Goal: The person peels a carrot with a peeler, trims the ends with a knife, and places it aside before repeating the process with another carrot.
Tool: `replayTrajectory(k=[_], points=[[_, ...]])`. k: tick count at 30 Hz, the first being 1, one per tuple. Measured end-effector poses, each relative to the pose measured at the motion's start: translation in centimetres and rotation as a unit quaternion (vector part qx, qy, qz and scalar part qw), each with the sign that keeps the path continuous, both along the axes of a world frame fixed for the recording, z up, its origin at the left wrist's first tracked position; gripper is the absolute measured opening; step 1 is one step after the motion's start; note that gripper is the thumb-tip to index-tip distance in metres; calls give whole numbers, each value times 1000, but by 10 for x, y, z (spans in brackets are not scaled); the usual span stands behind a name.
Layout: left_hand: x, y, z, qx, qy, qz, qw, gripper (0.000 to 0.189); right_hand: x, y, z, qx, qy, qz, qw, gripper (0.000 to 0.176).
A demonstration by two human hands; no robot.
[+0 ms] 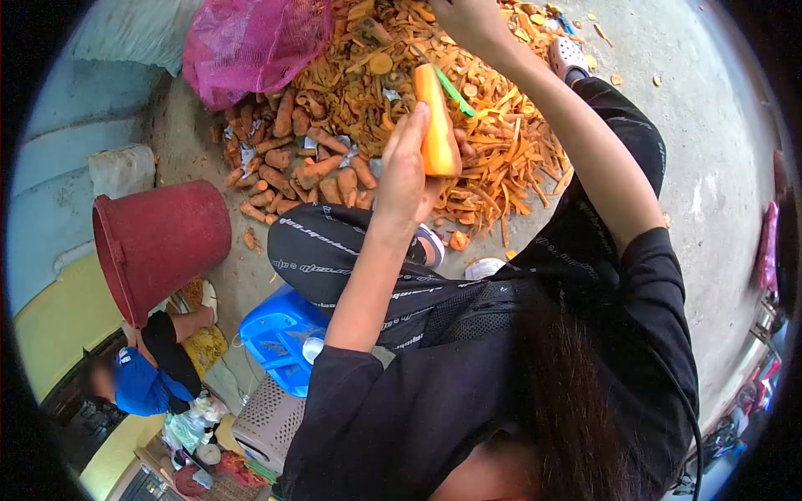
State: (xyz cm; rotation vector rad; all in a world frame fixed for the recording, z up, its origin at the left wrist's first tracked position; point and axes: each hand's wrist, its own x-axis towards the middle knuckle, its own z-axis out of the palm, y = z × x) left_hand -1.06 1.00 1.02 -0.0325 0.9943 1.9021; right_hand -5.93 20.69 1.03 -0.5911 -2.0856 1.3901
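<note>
1. Orange and smooth, the big carrot [430, 108] is up in the air, over a heap of peels [505, 171] on the floor [697, 125].
2. The left hand [404, 163] is wrapped tight round the side of the carrot.
3. The right hand [468, 18] is well apart from the carrot, up at the top edge. The view cuts off its fingers, so I can't tell if they grip something.
4. I think the step is peeling this carrot, and most of the skin on the side we see looks gone.
5. For the next move, the left hand needs to hold the carrot steady, or turn it if some skin is left. The right hand needs to come back to it with a peeling tool.
6. The carrot is bright orange and a bit shiny. It is thin at the far end and fat at the near end. Its right edge looks browner, so maybe some skin is there.
7. A green handle [456, 90] shows just beside the carrot. It seems to lie on the peels.
8. Rough brown carrots [320, 171] lie near the peels, below a pink net bag [255, 50].
</note>
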Motion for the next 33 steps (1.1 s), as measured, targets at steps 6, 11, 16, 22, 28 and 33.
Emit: replayTrajectory(k=[6,11,16,22,28,33], points=[[-9,7,8,0,-98,157,983,33,25,-25,46,-15,110,63,992,18],[-15,1,8,44,2,117,992,35,61,-68,76,-384,160,142,898,15],[-16,-4,1,47,-45,120,991,37,66,-80,66,-377,102,122,912,15],[-14,-4,4,54,-64,119,989,33,62,-80,56,-254,106,91,957,16],[-9,-1,6,50,-33,106,993,25,56,-72,51,-369,58,154,915,15],[-13,-5,-5,214,-68,39,974,27,55,-69,43,-463,16,172,869,18]])
